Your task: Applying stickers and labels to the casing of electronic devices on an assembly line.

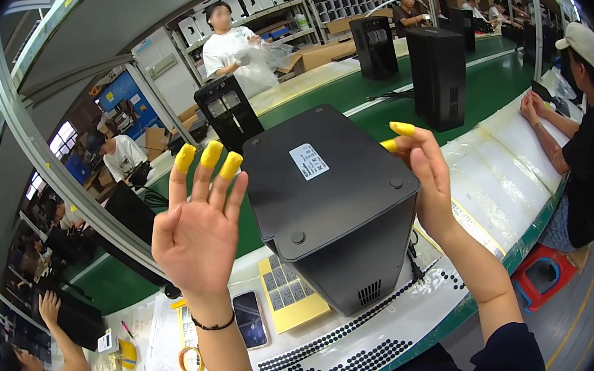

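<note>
The black box [346, 206] stands on the near table [491, 174]; at its left, the left hand [200, 238] is spread wide, holding nothing; at its right, the right hand [433, 189] is loosely bent; whether it grips, I cannot tell.

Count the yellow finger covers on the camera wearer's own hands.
5 yellow finger covers visible: three on the left hand, capping its index, middle and ring fingers; two on the right hand, the lower one partly hidden. More may be hidden on the right.

1 dark-screened phone [251, 321], 1 yellow tape roll [182, 360], loose papers [159, 345], 1 red stool [534, 299] far right.
</note>
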Demonstrator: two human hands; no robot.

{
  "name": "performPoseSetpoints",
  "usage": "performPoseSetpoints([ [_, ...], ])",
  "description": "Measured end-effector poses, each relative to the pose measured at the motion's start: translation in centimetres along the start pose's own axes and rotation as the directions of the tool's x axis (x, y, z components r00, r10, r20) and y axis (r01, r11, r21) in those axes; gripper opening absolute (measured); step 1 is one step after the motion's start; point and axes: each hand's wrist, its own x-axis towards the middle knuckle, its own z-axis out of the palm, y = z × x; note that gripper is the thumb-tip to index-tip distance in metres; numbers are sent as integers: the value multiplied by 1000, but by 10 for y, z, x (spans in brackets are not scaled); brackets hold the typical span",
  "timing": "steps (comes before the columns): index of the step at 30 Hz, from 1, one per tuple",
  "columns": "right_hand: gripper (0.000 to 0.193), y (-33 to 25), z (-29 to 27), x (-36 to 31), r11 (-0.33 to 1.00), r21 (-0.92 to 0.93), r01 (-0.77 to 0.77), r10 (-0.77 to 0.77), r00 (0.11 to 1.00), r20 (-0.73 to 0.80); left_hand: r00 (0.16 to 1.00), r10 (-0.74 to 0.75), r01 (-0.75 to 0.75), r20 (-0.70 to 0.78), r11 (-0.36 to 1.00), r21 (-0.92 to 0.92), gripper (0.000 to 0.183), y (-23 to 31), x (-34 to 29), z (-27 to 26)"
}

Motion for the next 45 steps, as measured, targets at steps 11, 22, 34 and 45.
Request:
performPoseSetpoints([
  [11,105,-32,25,-19,987,42,-152,145,980,139,580,-451,-716,678,-680,160,49,-125,-112,1],
  [22,52,-6,60,31,992,62,-113,101,982,161,696,-490,-611,524,-788,74,48,-184,-97,-114],
  [34,54,78,47,39,994,106,34,-54,981,185,744,-582,-485,329,-808,-333,47,-191,-45,-206],
  [45,42,158,88,133,983,179,-34,38,999,-20,890,-380,-431,252,-518,739,52,-178,-21,-136],
])
